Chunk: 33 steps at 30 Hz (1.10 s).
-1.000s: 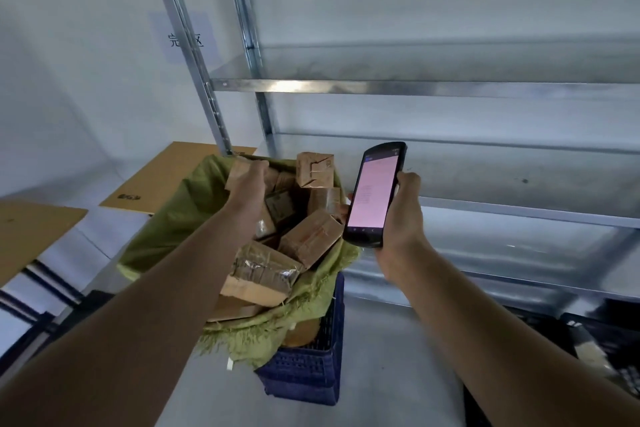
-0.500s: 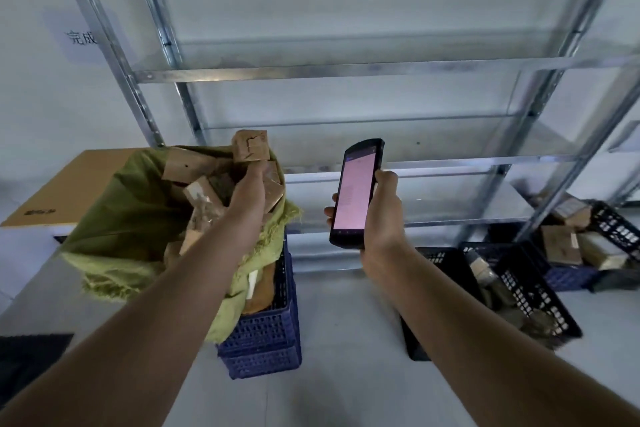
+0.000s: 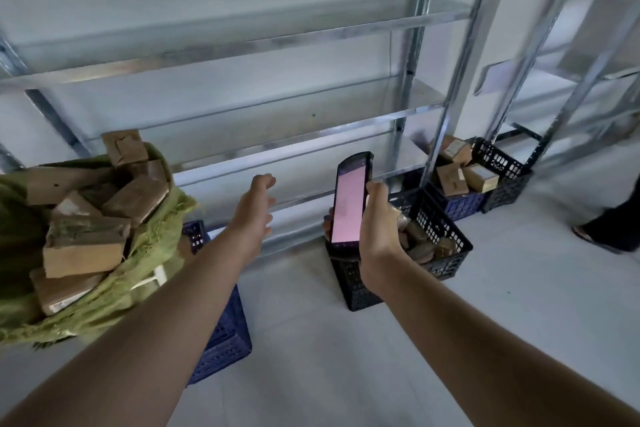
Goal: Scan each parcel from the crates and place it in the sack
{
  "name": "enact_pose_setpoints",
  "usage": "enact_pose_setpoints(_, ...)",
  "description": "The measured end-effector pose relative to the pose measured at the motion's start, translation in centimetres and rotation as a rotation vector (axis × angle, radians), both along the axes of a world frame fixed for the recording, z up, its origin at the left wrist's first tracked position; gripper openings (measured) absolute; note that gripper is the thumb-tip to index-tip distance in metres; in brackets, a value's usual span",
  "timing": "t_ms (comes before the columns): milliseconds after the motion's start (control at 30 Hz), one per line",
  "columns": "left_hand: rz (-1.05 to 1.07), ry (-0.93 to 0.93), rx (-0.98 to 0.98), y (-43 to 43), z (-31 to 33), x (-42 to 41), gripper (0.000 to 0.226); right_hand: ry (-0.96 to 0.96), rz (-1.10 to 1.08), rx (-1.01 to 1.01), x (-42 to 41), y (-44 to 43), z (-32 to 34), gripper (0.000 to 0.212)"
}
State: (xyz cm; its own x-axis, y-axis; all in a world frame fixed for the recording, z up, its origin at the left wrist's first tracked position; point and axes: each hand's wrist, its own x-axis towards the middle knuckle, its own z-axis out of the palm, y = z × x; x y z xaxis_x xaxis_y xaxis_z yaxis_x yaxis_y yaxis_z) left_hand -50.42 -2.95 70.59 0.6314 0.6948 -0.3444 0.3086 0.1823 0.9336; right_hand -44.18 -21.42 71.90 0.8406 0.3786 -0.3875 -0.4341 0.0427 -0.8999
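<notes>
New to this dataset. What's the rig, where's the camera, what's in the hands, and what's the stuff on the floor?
There is no machine here. A person works with bare hands, and the single picture comes from a camera worn on their head, looking forward and down, so both arms are the wearer's own. The right hand grips a handheld scanner with a lit pink screen. The left hand is open and holds nothing. At the left, a green sack is heaped with brown parcels, with a blue crate under it. On the floor ahead, a black crate holds more parcels. Further crates with parcels stand behind it by the metal shelving.
</notes>
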Motion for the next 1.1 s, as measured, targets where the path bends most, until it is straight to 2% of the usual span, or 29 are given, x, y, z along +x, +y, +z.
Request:
enact_pose_setpoints(133,-0.058,0.02,-0.018,-6.5,-1.2,7.5,0.047,0.014,-0.012,-0.002,6.1,-6.3,-1.3,0.043)
enact_pose_setpoints(233,-0.091,0.034,-0.043,-11.4,-2.3,13.4,0.045,0.013,-0.097,-0.036,10.8,-10.2,-2.2,0.06)
enact_pose_setpoints(300,-0.115,0.056,-0.069,-14.1,-3.0,16.8,0.054,0.035,-0.139,-0.048,14.2,-12.6,-3.3,0.075)
enact_pose_setpoints(367,-0.115,0.077,-0.101,-16.3,-3.9,19.9,0.064,0.056,-0.146,-0.049,17.5,-15.3,-4.6,0.068)
enact_pose_setpoints(500,-0.128,0.087,-0.113,-18.9,-6.3,25.9,0.048,0.092,-0.151,-0.058,24.1,-19.5,-7.9,0.056)
enact_pose_setpoints(633,-0.168,0.121,-0.128,-20.0,-8.5,32.1,0.05,0.137,-0.201,-0.042,29.9,-21.0,-9.8,0.05)
enact_pose_setpoints(900,-0.257,0.176,-0.195,-18.1,-15.3,47.2,0.043,0.238,-0.263,-0.013,43.2,-20.2,-15.2,0.065)
enact_pose_setpoints(1100,-0.329,0.24,-0.244,-16.2,-20.1,57.2,0.04,0.255,-0.212,0.007,52.9,-18.3,-19.0,0.073)
